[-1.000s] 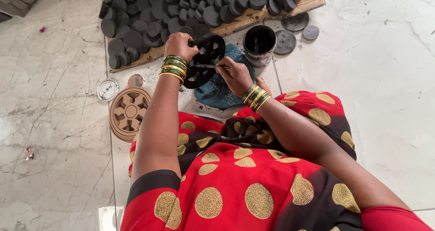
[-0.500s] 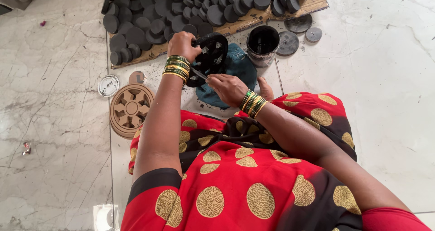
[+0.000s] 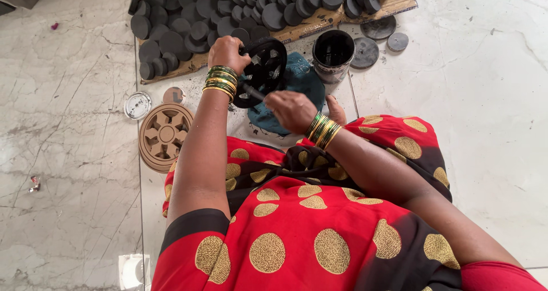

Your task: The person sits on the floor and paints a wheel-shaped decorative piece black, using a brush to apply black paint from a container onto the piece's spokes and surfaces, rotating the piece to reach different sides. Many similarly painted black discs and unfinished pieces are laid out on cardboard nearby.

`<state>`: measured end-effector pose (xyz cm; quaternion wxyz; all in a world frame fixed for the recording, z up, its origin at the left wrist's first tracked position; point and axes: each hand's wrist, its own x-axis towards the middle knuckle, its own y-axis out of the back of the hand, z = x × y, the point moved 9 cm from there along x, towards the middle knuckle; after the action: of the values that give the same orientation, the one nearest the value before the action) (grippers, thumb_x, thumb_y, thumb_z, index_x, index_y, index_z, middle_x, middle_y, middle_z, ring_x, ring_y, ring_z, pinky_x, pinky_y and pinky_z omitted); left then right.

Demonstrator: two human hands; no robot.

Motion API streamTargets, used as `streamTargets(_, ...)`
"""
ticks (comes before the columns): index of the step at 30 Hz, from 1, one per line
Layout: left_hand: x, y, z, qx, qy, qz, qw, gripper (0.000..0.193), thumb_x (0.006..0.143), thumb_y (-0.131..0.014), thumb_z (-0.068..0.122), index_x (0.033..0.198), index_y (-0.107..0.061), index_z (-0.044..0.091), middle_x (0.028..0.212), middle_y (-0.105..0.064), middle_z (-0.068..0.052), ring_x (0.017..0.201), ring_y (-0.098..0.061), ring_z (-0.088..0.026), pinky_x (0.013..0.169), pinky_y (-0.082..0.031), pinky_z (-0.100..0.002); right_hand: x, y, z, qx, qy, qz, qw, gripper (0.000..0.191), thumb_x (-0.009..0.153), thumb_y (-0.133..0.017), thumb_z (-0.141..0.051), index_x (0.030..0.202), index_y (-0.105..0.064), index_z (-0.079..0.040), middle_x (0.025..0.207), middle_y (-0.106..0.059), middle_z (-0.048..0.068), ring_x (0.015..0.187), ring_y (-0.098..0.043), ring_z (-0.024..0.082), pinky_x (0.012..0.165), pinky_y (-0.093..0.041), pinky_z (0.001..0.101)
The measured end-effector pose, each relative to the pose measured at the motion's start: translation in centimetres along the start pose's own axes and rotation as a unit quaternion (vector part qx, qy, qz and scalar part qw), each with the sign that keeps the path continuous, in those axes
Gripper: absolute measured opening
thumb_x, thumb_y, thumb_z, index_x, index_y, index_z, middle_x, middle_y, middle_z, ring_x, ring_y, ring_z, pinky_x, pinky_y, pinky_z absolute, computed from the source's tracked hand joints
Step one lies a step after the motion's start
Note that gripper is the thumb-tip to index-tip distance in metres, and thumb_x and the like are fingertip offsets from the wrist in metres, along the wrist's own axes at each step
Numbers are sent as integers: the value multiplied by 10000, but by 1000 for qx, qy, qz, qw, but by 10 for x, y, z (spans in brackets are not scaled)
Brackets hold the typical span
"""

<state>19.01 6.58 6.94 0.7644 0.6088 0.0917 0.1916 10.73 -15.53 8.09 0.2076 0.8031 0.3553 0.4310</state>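
Observation:
My left hand (image 3: pixel 227 52) grips the rim of a black round cut-out disc (image 3: pixel 264 69), tilted up over a blue cloth (image 3: pixel 294 88) on the floor. A thin dark brush (image 3: pixel 254 92) is pinched in my right hand (image 3: pixel 290 109), and its tip touches the lower edge of the disc. Both wrists wear green and gold bangles. Just beyond the disc stands a black paint tin (image 3: pixel 333 52).
A board (image 3: pixel 308 24) at the top carries several black round pieces. An unpainted brown cut-out disc (image 3: pixel 164 136) and a small white lid (image 3: pixel 137 105) lie at the left. Two flat black discs (image 3: pixel 378 28) lie right of the tin. My knee in red dotted fabric (image 3: pixel 399 142) is at the right.
My right hand has slid the brush slightly down and back along the disc's lower edge. The left hand keeps the disc in much the same place.

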Motion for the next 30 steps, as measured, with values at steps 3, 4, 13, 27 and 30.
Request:
streamTargets(3, 2, 0, -3, -10, 11, -3, 1000, 328, 765, -862, 272, 1046, -798, 116, 966, -762, -117, 896, -740, -274, 836, -582, -378, -6, -5, -18, -24, 84, 34, 996, 105, 992, -638, -131, 1051, -610, -49, 988, -730, 134, 915, -732, 310, 785, -601, 400)
streamTargets(4, 2, 0, -3, -14, 14, -3, 1000, 338, 758, -867, 273, 1050, -795, 117, 966, -761, -118, 890, -740, -271, 831, -582, -377, -9, -3, -23, -37, 117, 55, 991, 110, 987, -636, -123, 1060, -599, -50, 1024, -728, 141, 947, -727, 322, 805, -600, 398)
streamTargets(13, 1, -3, 0, -14, 6, -11, 1000, 294, 787, -853, 258, 1038, -804, 113, 952, -770, -112, 888, -745, -264, 846, -589, -367, -4, 8, 27, -32, -63, 50, 996, 103, 1046, -595, -145, 1024, -605, -45, 881, -713, 123, 779, -717, 304, 664, -566, 413)
streamTargets(27, 1, -3, -5, 1, 18, -14, 1000, 316, 784, -851, 271, 1057, -800, 122, 985, -765, -112, 902, -742, -270, 841, -588, -379, -1, -1, 3, -46, -5, 27, 999, 151, 1020, -624, -143, 1104, -611, -18, 1095, -730, 142, 1009, -719, 325, 860, -583, 413)
streamTargets(30, -1, -4, -2, -2, 11, -13, 1000, 312, 778, -850, 273, 1044, -801, 118, 977, -767, -109, 898, -742, -272, 836, -587, -379, -4, 4, -11, -85, 37, 62, 994, 156, 1003, -622, -151, 1108, -615, -37, 1114, -726, 136, 1050, -716, 322, 929, -575, 418)
